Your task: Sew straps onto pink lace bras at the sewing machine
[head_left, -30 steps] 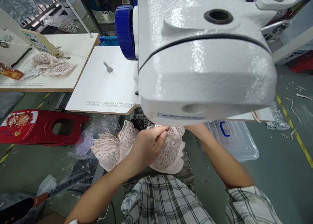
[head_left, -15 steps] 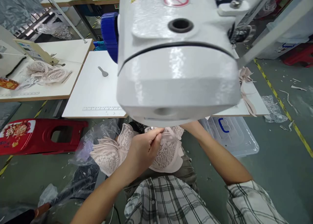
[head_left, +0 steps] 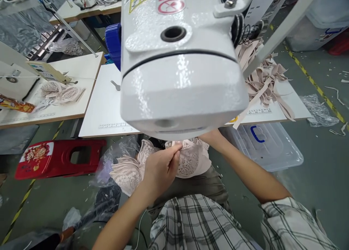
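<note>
My left hand [head_left: 163, 168] is closed, pinching the upper edge of a pale pink lace bra [head_left: 188, 161] between thumb and fingers above my lap. Just below the front of a white sewing machine head [head_left: 182, 90], my right hand [head_left: 211, 136] is at the far right top edge of the same bra. Its fingers are hidden by the machine head, as are the needle area and part of the bra. To the left of my left hand lies a stack of similar lace bra cups [head_left: 127, 173], with a clear plastic bag beside it.
Beige fabric strips [head_left: 265, 81] lie heaped on the right of the white table [head_left: 100, 112]. A clear lidded box [head_left: 268, 148] stands on the floor at right, a red stool [head_left: 61, 159] at left. More lace cups [head_left: 64, 92] rest on the neighbouring table.
My view has shifted, so the machine head sits further left and more beige strips show. The bra's lower edge has risen and folded a little; my left hand keeps its pinch.
</note>
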The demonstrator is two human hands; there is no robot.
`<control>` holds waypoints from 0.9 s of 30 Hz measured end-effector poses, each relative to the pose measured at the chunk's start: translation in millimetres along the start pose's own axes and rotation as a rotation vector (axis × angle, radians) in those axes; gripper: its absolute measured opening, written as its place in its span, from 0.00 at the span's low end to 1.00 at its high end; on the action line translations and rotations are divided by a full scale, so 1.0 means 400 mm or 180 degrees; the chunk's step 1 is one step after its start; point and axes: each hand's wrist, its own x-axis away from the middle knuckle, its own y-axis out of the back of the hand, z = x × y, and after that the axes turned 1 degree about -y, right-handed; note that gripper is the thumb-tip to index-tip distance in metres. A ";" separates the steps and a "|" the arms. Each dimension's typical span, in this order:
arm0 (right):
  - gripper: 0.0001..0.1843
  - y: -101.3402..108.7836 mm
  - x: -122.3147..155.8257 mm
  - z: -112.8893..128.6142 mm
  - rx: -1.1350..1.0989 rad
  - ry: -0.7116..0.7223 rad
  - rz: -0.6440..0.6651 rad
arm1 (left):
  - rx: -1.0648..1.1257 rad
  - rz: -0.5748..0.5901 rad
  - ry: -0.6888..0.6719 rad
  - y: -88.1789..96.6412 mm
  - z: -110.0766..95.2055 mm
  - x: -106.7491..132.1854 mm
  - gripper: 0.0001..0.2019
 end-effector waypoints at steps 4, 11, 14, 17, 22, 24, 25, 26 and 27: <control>0.02 0.010 0.002 0.006 -0.0062 -0.0094 0.0078 | 0.0015 -0.0018 -0.0163 -0.004 -0.002 0.001 0.14; 0.03 0.013 0.006 0.007 -0.0114 -0.0219 0.0101 | -0.0031 -0.0021 -0.0305 -0.012 0.001 0.004 0.13; 0.03 0.014 0.006 0.009 -0.0118 -0.0198 0.0072 | -0.0046 -0.0080 -0.0330 -0.017 0.005 0.012 0.13; 0.03 0.022 0.007 0.017 -0.0144 -0.0208 0.0041 | -0.0057 -0.0070 -0.0268 -0.019 0.015 0.026 0.13; 0.01 0.038 0.010 0.039 -0.0196 -0.0244 0.0042 | -0.0175 -0.0179 0.0181 -0.020 0.027 0.042 0.14; 0.01 0.039 0.012 0.041 -0.0204 -0.0232 0.0019 | -0.0358 -0.0537 0.0117 -0.027 0.017 0.040 0.14; 0.02 0.037 0.014 0.040 -0.0196 -0.0230 0.0008 | -0.0443 -0.0695 0.0005 -0.033 0.007 0.037 0.14; 0.03 0.035 0.015 0.037 -0.0185 -0.0229 0.0002 | -0.0516 -0.0787 -0.0117 -0.040 -0.005 0.033 0.14; 0.05 0.031 0.016 0.032 -0.0176 -0.0220 0.0001 | -0.0583 -0.0800 -0.0207 -0.048 -0.018 0.030 0.14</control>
